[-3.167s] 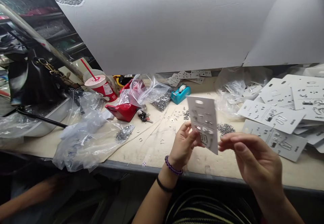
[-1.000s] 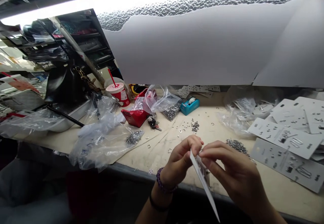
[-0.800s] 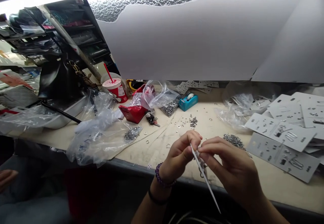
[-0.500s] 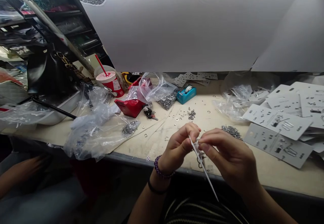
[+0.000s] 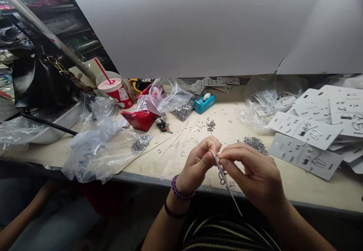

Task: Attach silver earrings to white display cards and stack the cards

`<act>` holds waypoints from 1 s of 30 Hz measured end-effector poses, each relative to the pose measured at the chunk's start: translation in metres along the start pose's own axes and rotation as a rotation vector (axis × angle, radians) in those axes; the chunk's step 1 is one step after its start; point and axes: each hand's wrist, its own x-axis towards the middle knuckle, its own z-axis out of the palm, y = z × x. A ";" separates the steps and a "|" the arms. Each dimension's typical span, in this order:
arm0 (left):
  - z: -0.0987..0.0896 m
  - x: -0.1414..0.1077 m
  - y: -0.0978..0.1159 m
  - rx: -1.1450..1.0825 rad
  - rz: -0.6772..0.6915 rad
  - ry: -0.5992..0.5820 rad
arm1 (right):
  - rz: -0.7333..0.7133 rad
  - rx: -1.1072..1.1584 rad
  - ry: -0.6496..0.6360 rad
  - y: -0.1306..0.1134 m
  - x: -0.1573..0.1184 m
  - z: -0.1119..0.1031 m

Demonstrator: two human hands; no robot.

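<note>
My left hand (image 5: 197, 166), with a purple bead bracelet at its wrist, pinches the upper end of a white jewellery card (image 5: 233, 197). The card is seen nearly edge-on and tilts down toward my lap. Dark rings (image 5: 221, 179) show beside its right face. My right hand (image 5: 253, 171) is closed, thumb and fingertips pinched together against that face. Whatever sits between those fingertips is too small to make out. Beyond my right hand lies a heap of small metal pieces (image 5: 256, 144). Cards with earrings (image 5: 306, 155) are piled to its right.
A teal tape dispenser (image 5: 204, 103), a red dispenser (image 5: 138, 119) and a red cup with straw (image 5: 117, 92) stand toward the back. Plastic bags (image 5: 93, 152) cover the left side. A white panel (image 5: 198, 28) rises behind the table. Another person's arm (image 5: 25, 215) is at lower left.
The view has shifted slightly, so the table things sit a little further left and higher. Both hands keep their hold, and the card has turned more edge-on.
</note>
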 end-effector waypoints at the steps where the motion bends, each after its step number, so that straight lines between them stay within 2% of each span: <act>1: 0.000 0.000 -0.001 0.004 -0.009 0.003 | -0.006 -0.007 -0.009 0.001 -0.001 0.000; 8: 0.001 0.001 0.000 0.093 0.018 -0.017 | 0.056 0.045 -0.006 0.003 -0.005 -0.004; 14: -0.006 0.003 0.017 0.368 0.095 -0.132 | 0.384 0.330 -0.124 0.008 -0.005 -0.018; 17: -0.003 0.002 0.023 0.461 0.086 -0.175 | 0.463 0.332 -0.167 0.010 -0.008 -0.020; 22: 0.004 0.003 0.022 0.537 0.062 -0.202 | 0.565 0.330 -0.157 0.012 -0.017 -0.019; 24: 0.005 0.003 0.020 0.541 0.060 -0.210 | 0.587 0.358 -0.199 0.014 -0.019 -0.021; 28: 0.009 0.001 0.018 0.525 0.081 -0.259 | 0.617 0.485 -0.362 0.019 -0.017 -0.028; 30: 0.011 0.001 0.017 0.545 0.089 -0.256 | 0.641 0.523 -0.394 0.020 -0.017 -0.029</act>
